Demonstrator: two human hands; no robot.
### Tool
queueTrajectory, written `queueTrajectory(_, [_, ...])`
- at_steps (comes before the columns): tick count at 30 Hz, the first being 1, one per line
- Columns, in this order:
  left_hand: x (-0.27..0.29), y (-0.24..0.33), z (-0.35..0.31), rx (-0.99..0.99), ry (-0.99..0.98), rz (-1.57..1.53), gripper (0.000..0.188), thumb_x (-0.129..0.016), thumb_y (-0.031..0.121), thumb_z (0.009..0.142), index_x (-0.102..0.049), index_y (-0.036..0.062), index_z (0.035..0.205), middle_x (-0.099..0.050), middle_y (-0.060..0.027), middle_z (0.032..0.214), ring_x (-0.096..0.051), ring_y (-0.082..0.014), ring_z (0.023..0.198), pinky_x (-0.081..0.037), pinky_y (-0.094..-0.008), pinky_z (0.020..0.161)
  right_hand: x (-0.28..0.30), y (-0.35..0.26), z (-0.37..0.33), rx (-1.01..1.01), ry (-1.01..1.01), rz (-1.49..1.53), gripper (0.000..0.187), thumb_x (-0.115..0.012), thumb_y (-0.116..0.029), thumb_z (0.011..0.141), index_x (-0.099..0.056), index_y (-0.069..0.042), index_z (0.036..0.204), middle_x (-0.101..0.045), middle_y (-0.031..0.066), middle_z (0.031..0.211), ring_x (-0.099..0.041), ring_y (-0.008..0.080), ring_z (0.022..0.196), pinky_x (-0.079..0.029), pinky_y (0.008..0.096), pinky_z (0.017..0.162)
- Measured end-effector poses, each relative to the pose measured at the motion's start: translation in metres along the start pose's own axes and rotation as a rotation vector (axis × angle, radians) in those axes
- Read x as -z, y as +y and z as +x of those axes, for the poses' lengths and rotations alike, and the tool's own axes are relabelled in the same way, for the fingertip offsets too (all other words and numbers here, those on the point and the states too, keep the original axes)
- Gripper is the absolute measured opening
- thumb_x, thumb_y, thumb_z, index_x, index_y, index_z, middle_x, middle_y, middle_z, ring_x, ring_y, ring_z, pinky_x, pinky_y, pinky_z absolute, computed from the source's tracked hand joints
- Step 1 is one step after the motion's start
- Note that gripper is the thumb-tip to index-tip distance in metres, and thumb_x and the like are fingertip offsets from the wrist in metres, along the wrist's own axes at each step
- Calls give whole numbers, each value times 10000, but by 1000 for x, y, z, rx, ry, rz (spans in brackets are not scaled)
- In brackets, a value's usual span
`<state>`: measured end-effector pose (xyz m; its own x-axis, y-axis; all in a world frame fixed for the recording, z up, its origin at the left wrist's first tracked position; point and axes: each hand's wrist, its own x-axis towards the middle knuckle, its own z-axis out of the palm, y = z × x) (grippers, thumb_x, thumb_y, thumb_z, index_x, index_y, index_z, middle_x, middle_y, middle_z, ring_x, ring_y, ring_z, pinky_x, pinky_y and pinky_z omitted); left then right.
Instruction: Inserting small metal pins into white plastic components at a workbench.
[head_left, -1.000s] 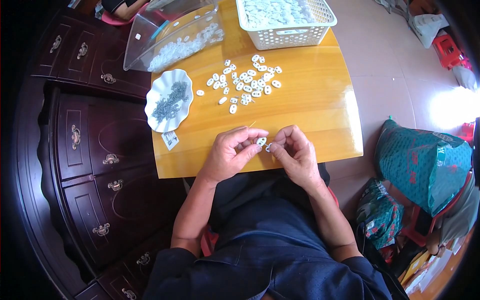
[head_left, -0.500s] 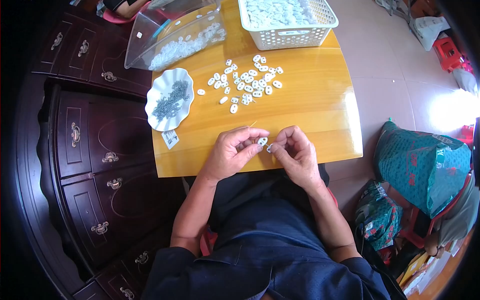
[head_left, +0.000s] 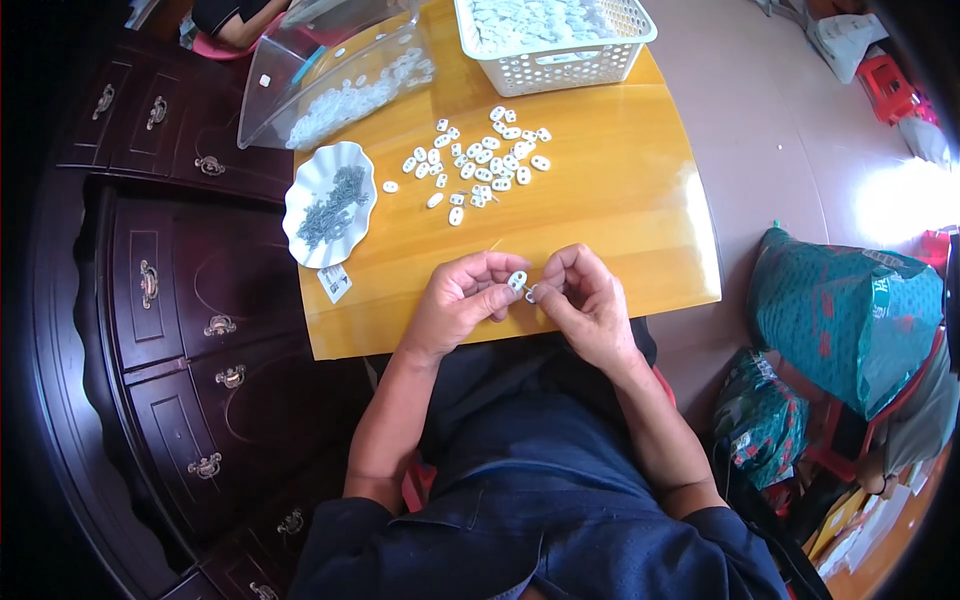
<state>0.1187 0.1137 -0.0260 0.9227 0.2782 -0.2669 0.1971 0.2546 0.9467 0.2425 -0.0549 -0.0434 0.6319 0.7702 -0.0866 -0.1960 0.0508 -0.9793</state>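
Observation:
My left hand [head_left: 465, 303] pinches a small white oval piece [head_left: 517, 281] with two dark holes between thumb and forefinger. Close against it, my right hand [head_left: 585, 300] grips a small pale ring-like part [head_left: 532, 293] in its fingertips. A thin link seems to run between the two parts; whether they are joined is too small to tell. Farther up the table lie several loose white oval pieces [head_left: 467, 171] with two holes. A white scalloped dish [head_left: 298, 232] at the left holds a heap of thin grey metal bits [head_left: 335, 212].
A clear plastic bin [head_left: 262, 112] with small translucent parts and a white perforated basket [head_left: 560, 76] full of white pieces stand at the far side. Dark drawers [head_left: 160, 290] line the left. Teal bags [head_left: 830, 310] and another person's arm [head_left: 885, 465] are at the right.
My view has shifted slightly, so the table things sit a little farther left. Both hands stay together, with the oval piece turned slightly more upright.

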Motion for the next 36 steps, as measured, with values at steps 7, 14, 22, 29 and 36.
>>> queueTrajectory(7, [-3, -4, 1, 3, 2, -24, 283, -679, 55, 984, -665, -1, 1260, -659, -5, 955, -575, -54, 749, -495, -208, 678, 2, 3, -1, -28, -2, 52, 122, -667, -15, 941, -574, -20, 1021, -639, -9, 818, -550, 23, 719, -454, 217, 623])
queueTrajectory(14, [-7, 3, -2, -82, 44, 148, 279, -674, 21, 979, -679, -1, 1257, -655, 21, 944, -596, -37, 792, -513, -208, 713, 3, 0, -2, -77, -39, 38, 153, -665, 27, 947, -560, -30, 1043, -617, -18, 858, -587, 25, 763, -459, 195, 675])
queueTrajectory(22, [-8, 6, -1, -50, 47, 147, 281, -679, 36, 985, -680, 3, 1264, -665, 24, 956, -596, -30, 799, -520, -208, 720, 1, 5, -1, -36, 13, 61, 129, -671, -15, 932, -580, -22, 1023, -632, -18, 785, -556, 25, 711, -456, 213, 630])
queueTrajectory(29, [-7, 5, -1, -50, 19, 74, 291, -689, 59, 985, -675, -4, 1269, -662, 18, 957, -587, -32, 789, -507, -204, 702, 3, 6, -1, -24, 1, 74, 127, -668, -10, 938, -579, -22, 1029, -628, -21, 799, -549, 23, 718, -452, 212, 637])
queueTrajectory(36, [-7, 5, 0, -59, 18, 93, 290, -683, 51, 987, -673, -5, 1272, -657, 17, 949, -578, -32, 777, -505, -203, 698, 2, 4, -2, -36, -2, 129, 118, -660, -7, 956, -564, -30, 1020, -606, -34, 823, -522, 10, 741, -431, 203, 646])
